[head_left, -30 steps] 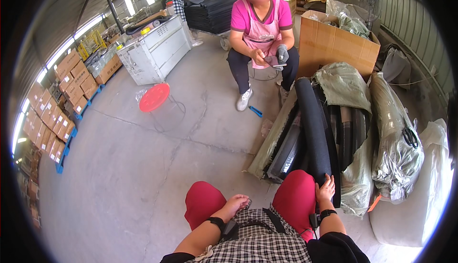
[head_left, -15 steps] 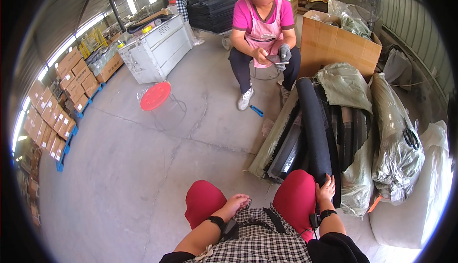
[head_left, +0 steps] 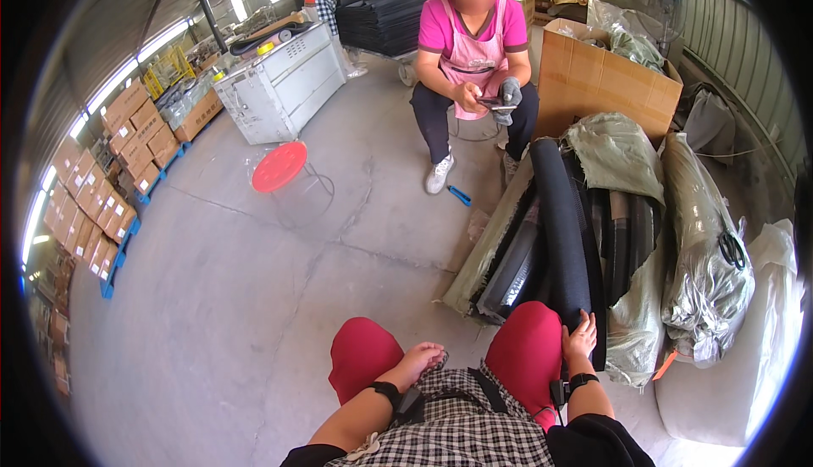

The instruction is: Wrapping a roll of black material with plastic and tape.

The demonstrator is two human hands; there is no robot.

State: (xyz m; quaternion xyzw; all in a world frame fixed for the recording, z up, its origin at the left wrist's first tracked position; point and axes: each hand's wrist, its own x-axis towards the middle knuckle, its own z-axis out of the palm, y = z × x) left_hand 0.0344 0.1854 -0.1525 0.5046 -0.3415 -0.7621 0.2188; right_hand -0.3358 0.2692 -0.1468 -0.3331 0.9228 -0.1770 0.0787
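My right hand [head_left: 581,337] lies against the near end of a thick black roll of ribbed matting [head_left: 562,221], its fingers spread along the roll's side. The roll leans at a slant over other dark rolls, its near end beside my right knee. Over my lap, next to the checked apron [head_left: 466,408], my left hand [head_left: 422,360] is closed with its fingers curled in. Whatever it may hold is hidden. Under the black roll, more rolls [head_left: 518,268] lie in an opened greenish woven wrapper [head_left: 616,149].
Opposite me sits a person in a pink apron [head_left: 472,65] with a phone [head_left: 494,105]. A blue cutter [head_left: 460,195] lies on the floor. Around stand a red stool [head_left: 279,167], a grey metal cabinet [head_left: 284,82], a large carton [head_left: 601,82] and a wrapped bundle bearing black scissors [head_left: 731,249].
My hands keep their places. The view has shifted slightly. At the back, another person's gloved hand now reaches out over the stack of black sheets.
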